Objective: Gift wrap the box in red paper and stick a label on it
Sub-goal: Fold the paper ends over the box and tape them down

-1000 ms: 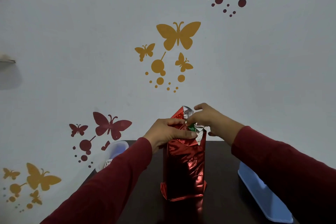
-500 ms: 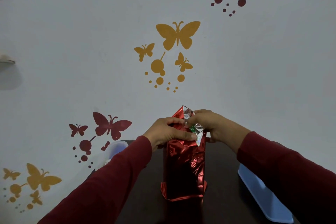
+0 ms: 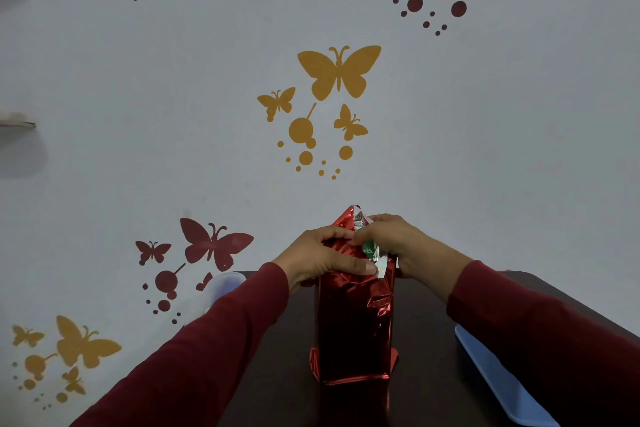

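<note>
The left hand (image 3: 320, 258) grips the red paper (image 3: 353, 322) against the upright box (image 3: 369, 248) on the desk (image 3: 426, 374), while the right hand (image 3: 394, 241) fingers (image 3: 362, 236) pinch the top flap.

- Dim, flat indoor light; my view looks grey and slightly underexposed.
- Red paper (image 3: 355, 319) throws small bright glints near its top and bottom folds; its front face is almost black.
- Table (image 3: 426, 357) very dark, with a faint red reflection under the paper.
- Soft shadows on the wall (image 3: 485, 149) at far left.
- Wide-angle bend at the edges; my sleeves (image 3: 194, 367) look stretched and soft.
</note>
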Demonstrator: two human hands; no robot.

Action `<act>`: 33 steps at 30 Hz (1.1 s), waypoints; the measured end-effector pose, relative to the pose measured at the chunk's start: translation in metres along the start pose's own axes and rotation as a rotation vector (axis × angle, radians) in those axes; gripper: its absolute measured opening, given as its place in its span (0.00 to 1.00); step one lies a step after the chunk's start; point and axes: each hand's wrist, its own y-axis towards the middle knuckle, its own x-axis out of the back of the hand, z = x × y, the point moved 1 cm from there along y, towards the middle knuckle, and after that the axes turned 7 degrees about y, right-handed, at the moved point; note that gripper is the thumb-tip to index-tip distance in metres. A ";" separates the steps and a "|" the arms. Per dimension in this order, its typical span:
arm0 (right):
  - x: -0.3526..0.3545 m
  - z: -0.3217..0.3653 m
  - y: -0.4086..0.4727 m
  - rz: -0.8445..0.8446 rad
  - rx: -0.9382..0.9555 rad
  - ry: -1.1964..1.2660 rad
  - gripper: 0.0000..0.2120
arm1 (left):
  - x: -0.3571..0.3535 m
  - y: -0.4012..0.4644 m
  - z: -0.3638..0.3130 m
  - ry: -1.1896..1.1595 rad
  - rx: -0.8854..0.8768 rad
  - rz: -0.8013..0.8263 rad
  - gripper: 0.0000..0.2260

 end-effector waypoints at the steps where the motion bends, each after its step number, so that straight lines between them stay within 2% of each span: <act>1: -0.001 0.001 0.001 -0.011 0.007 -0.019 0.23 | -0.001 -0.001 -0.001 0.016 -0.005 0.000 0.29; 3: -0.003 0.003 0.003 -0.036 0.018 -0.057 0.24 | -0.001 -0.002 -0.001 0.031 0.002 0.002 0.29; 7: -0.008 0.001 0.001 -0.065 0.019 -0.141 0.12 | 0.000 -0.003 -0.002 0.013 0.020 0.013 0.30; 9: -0.005 0.000 0.000 -0.038 -0.010 -0.089 0.11 | 0.000 -0.004 -0.002 0.001 0.018 0.016 0.28; 12: 0.000 -0.001 -0.003 -0.008 -0.050 0.005 0.19 | 0.000 -0.006 -0.004 -0.014 0.030 0.009 0.28; 15: 0.003 -0.006 0.001 -0.042 0.022 -0.084 0.18 | -0.001 -0.007 -0.006 -0.030 0.022 0.010 0.27; 18: 0.006 -0.007 -0.003 -0.054 0.049 -0.128 0.33 | 0.001 -0.009 -0.008 -0.042 -0.005 0.007 0.25; 21: 0.013 0.000 -0.018 0.048 0.027 0.083 0.22 | 0.007 -0.009 -0.009 -0.029 -0.024 -0.038 0.23; 24: 0.029 -0.003 -0.024 0.030 0.013 0.270 0.26 | 0.011 -0.015 -0.014 0.021 -0.011 -0.176 0.16; 26: 0.041 -0.010 -0.024 -0.004 0.015 0.346 0.26 | 0.010 -0.020 -0.018 0.040 -0.076 -0.282 0.13; 29: 0.054 -0.020 -0.031 -0.006 0.014 0.378 0.20 | 0.006 -0.027 -0.024 0.208 -0.274 -0.420 0.15; 31: 0.060 -0.029 -0.034 0.029 0.018 0.337 0.15 | 0.001 -0.031 -0.028 0.417 -0.313 -0.410 0.23; 33: 0.061 -0.038 -0.035 0.089 0.032 0.245 0.23 | -0.007 -0.033 -0.034 0.696 -0.297 -0.331 0.32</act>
